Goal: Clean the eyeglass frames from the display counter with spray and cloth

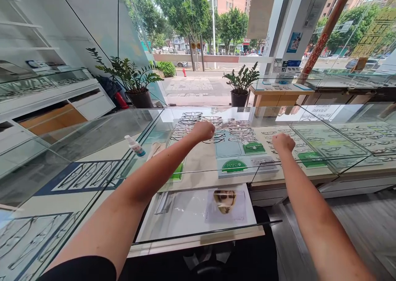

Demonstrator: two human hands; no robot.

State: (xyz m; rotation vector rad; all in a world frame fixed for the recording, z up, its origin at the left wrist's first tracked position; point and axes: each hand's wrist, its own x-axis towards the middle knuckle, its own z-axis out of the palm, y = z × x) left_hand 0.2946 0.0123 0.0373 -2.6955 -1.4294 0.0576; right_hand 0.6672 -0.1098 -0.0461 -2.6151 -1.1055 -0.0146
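My left hand (203,132) is closed in a fist above the glass counter (198,182), over rows of eyeglasses (189,119). My right hand (284,142), also a fist, hangs above the same counter farther right, near more eyeglasses (266,133). Nothing sticks out of either fist; the palms are turned out of sight. Between the hands, under the glass, are a light blue tray (228,147) and a green card stand (253,148). A spray bottle (135,146) with a white top stands left of my left forearm.
An open white drawer (182,215) juts out toward me, with a sunglasses picture card (225,205) in it. Glass counters with eyeglasses extend to both sides. Potted plants (239,87) stand before the window. A low cabinet (55,108) is at the left.
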